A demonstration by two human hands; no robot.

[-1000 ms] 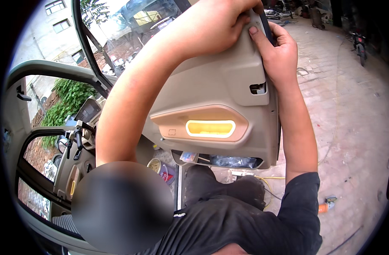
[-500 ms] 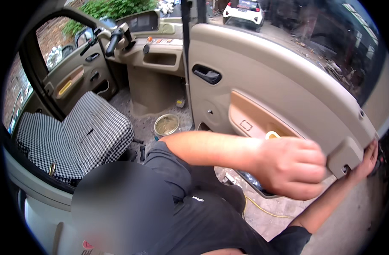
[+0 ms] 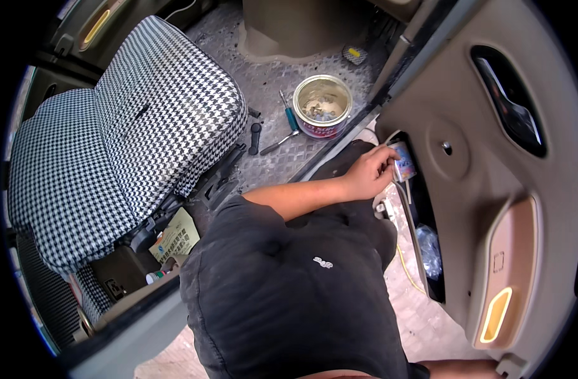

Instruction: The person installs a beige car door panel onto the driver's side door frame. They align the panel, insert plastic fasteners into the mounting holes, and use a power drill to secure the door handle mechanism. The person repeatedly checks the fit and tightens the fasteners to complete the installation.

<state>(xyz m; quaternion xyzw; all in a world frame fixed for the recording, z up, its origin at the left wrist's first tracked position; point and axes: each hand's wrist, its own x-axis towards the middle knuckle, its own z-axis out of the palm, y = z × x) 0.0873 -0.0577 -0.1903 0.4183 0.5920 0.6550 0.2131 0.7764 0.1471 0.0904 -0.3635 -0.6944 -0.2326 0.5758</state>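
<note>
My left hand (image 3: 370, 172) reaches into the lower pocket of the opened vehicle door (image 3: 472, 170). Its fingers are curled against a small blue-and-pink printed package (image 3: 403, 162), which looks like a little can. Part of that package is hidden by the fingers and the pocket edge. Farther along the same pocket lies a crumpled clear plastic wrapper (image 3: 429, 252). At the lower right only my right forearm shows, reaching to the door's edge. The fingers of my right hand (image 3: 485, 368) are hidden there.
On the cab floor stands a round tin (image 3: 324, 129) with small metal parts inside. A teal-handled tool (image 3: 290, 117) and a black bar-like part (image 3: 255, 138) lie nearby. The houndstooth seat (image 3: 169, 95) fills the left. A yellow cable (image 3: 408, 268) runs below the door.
My left hand has gone from a raised fist before the armrest down into the door pocket. The view has tilted down toward the floor. My right arm stays by the door's edge.
</note>
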